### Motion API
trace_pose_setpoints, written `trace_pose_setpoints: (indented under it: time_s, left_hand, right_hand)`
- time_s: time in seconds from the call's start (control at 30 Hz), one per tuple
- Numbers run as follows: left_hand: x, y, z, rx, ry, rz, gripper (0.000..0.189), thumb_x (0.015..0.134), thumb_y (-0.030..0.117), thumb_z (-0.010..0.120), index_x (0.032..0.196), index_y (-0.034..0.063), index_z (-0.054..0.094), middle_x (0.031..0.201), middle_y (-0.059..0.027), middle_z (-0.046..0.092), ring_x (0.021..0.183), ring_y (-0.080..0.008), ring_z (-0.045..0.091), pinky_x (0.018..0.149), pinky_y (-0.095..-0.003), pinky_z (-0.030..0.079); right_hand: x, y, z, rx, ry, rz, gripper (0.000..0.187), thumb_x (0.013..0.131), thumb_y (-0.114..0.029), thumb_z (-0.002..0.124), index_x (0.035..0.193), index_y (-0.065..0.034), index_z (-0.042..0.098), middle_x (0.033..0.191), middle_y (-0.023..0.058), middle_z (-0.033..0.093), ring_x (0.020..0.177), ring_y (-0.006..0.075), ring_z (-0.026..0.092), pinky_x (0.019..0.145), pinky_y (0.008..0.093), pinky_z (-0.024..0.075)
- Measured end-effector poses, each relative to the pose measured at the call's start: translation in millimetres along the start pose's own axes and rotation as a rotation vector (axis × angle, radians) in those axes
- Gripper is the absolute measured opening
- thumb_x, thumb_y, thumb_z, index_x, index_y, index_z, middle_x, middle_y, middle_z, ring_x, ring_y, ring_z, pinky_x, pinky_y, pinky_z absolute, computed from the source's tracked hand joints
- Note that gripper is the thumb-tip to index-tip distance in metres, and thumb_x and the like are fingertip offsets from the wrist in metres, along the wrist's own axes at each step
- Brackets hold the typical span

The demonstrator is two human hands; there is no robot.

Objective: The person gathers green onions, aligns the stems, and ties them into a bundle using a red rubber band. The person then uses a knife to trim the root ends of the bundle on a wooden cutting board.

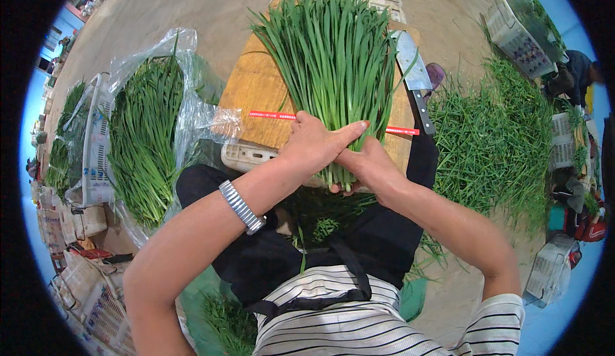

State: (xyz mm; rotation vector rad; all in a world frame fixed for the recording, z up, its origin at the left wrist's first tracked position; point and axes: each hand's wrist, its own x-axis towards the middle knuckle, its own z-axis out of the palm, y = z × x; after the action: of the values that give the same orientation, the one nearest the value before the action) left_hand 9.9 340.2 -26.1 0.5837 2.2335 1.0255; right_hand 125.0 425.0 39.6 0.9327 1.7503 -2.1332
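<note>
A thick bundle of Chinese chives (331, 63) lies on a wooden board (254, 87), leaf tips away from me, pale stem ends near my lap. My left hand (312, 137) grips it from the left, its thumb laid across the stems. My right hand (372, 161) crosses beneath the left wrist and holds the stem ends, with some fingertips showing below them. A red printed tape strip (269, 115) runs under the bundle and sticks out on both sides. Right of the bundle lies a cleaver (414, 70), its black handle pointing towards me.
More chives (144, 135) lie in a clear plastic bag and white crate (96, 140) at left. Loose green trimmings (490, 140) cover the floor at right. Crates (521, 34) and a bending person (574, 75) are at far right. A white crate (245, 156) supports the board.
</note>
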Motion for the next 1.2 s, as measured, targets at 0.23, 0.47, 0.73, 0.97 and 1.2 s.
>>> trace_pose_setpoints:
  time_s: [0.23, 0.47, 0.73, 0.97, 1.2]
  left_hand:
    - [-11.5, 15.5, -12.2, -0.155, -0.075, -0.116, 0.059, 0.082, 0.036, 0.071, 0.119, -0.0057, 0.052, 0.104, -0.0169, 0.062, 0.088, -0.0209, 0.062, 0.071, -0.0349, 0.053]
    - [-13.3, 30.9, -9.4, 0.032, -0.067, -0.15, 0.108, 0.068, 0.061, 0.072, 0.125, -0.0199, 0.03, 0.128, -0.0364, 0.042, 0.122, -0.0413, 0.045, 0.101, -0.043, 0.039]
    - [-9.1, 10.0, -4.2, 0.039, 0.021, -0.089, 0.103, 0.069, 0.06, 0.072, 0.124, -0.0164, 0.031, 0.13, -0.0347, 0.041, 0.123, -0.0427, 0.043, 0.102, -0.0469, 0.037]
    - [-8.5, 3.8, 0.7, 0.029, 0.045, -0.047, 0.099, 0.068, 0.06, 0.073, 0.121, -0.0136, 0.033, 0.127, -0.0329, 0.043, 0.123, -0.0419, 0.043, 0.101, -0.0491, 0.036]
    - [-9.5, 5.2, -2.0, -0.066, 0.058, -0.011, 0.095, 0.066, 0.052, 0.08, 0.116, -0.0159, 0.035, 0.121, -0.0346, 0.044, 0.117, -0.0435, 0.047, 0.098, -0.0496, 0.039]
  right_hand:
    - [1.6, 0.8, -8.3, -0.016, -0.024, -0.002, 0.038, 0.089, -0.031, 0.059, 0.103, 0.0043, 0.056, 0.08, 0.0107, 0.067, 0.053, 0.0171, 0.064, 0.043, 0.0303, 0.051]
    - [-2.2, -7.4, -6.9, -0.058, -0.058, 0.013, 0.04, 0.088, -0.029, 0.059, 0.106, 0.006, 0.053, 0.08, 0.0109, 0.066, 0.055, 0.0184, 0.066, 0.042, 0.029, 0.0514]
    - [-42.4, -1.4, -31.3, -0.348, 0.105, -0.19, 0.036, 0.087, -0.026, 0.059, 0.1, 0.0069, 0.056, 0.07, 0.016, 0.065, 0.058, 0.0234, 0.067, 0.054, 0.0346, 0.0525]
    - [5.1, 77.9, -83.8, -0.631, 0.655, -0.464, 0.019, 0.088, -0.015, 0.051, 0.09, 0.0023, 0.06, 0.076, 0.0272, 0.062, 0.074, 0.0431, 0.064, 0.068, 0.0492, 0.0496]
    - [40.6, 57.1, -42.4, -0.483, 0.441, -0.474, 0.02, 0.089, -0.01, 0.048, 0.093, 0.0076, 0.057, 0.081, 0.0275, 0.062, 0.077, 0.0383, 0.064, 0.07, 0.0429, 0.0478]
